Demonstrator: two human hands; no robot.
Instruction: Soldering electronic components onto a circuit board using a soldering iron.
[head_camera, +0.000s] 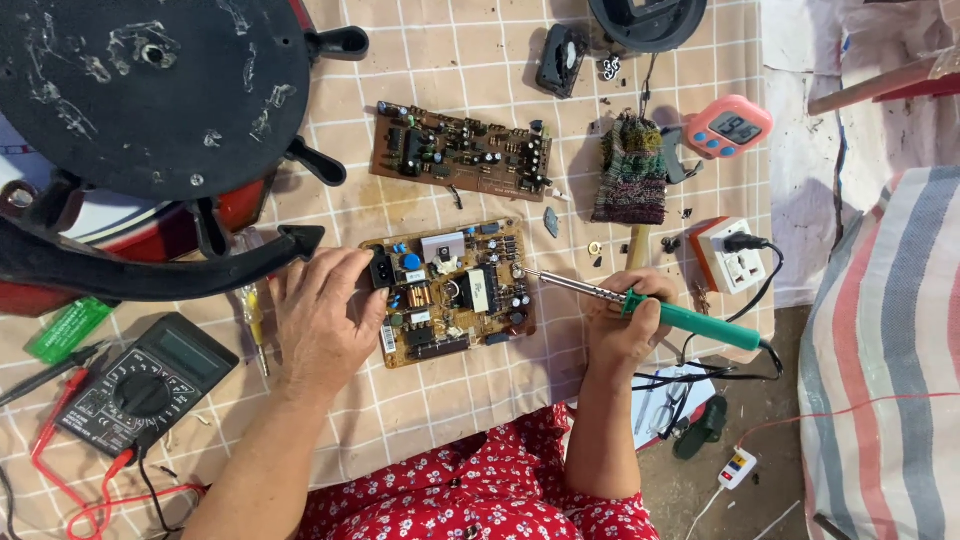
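Left hand (322, 315) presses flat on the light, stiff, fragile circuit board (452, 290) edge; right hand (625, 318) pinches the soldering iron (640, 305) by its green handle.

One head-worn camera is looking almost straight down from above onto a table (420, 410) covered with a checked cloth. It is sitting close, taking in both forearms, the circuit board (455, 290) at centre and the lap at the bottom edge. To the right, it is catching some floor (760, 500) beyond the table.
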